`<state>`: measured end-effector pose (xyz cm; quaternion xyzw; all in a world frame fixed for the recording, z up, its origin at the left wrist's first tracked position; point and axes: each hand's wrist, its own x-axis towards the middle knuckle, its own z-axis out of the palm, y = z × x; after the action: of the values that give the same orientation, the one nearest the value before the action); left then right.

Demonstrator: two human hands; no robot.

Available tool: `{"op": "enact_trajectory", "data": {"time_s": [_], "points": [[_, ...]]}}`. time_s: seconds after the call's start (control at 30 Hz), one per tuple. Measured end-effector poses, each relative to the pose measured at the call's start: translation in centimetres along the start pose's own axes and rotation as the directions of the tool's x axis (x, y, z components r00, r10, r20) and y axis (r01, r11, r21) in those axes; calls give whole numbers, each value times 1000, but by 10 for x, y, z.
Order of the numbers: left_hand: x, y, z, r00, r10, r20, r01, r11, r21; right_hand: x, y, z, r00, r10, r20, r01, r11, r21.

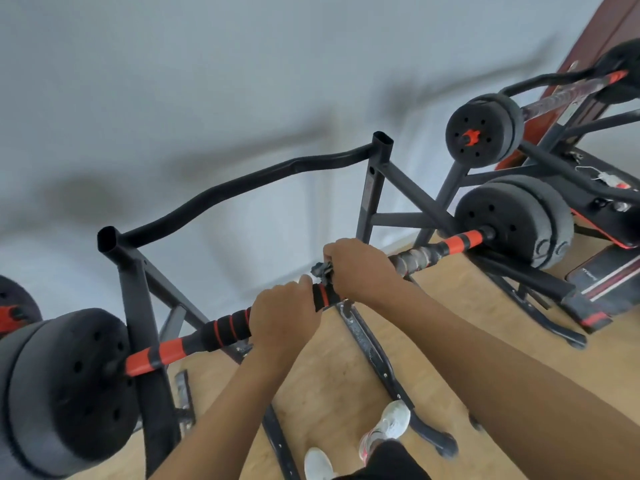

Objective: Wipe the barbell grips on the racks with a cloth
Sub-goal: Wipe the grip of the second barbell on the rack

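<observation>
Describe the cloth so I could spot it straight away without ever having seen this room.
Start at the nearest barbell, lying across the dark rack in the foreground. At its middle, two bare hands grip the bar; the cloth is the small grey crumpled bit poking out beside the right hand. Unlike the black-and-orange foam grip beside the left hand, it is rumpled and colourless.

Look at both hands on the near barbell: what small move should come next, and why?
Probably slide the right hand, which clutches the dark cloth at mid-bar, rightward onto the grey worn grip. The left hand already steadies the bar on the black-and-red foam grip.
</observation>
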<state>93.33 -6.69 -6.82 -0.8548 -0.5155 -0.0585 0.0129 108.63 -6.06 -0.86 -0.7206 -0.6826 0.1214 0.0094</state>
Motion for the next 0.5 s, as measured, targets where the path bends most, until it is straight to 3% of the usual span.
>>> {"op": "enact_trajectory", "data": {"time_s": [0.07,0.23,0.4,0.5], "points": [[-2,2,3,1000,7,-17,-6,1000,23,9,0,3,1000,5,-8,-5,1000,14],[-3,2,2,999,47,6,-47,995,92,10,34,-14,988,35,-148,22,931,364],[-1,7,-8,1000,10,11,-10,1000,-12,2,81,-30,979,48,-198,6,964,267],[-4,20,-7,986,151,-74,-156,985,-75,1,75,-36,986,-29,-164,65,973,221]]}}
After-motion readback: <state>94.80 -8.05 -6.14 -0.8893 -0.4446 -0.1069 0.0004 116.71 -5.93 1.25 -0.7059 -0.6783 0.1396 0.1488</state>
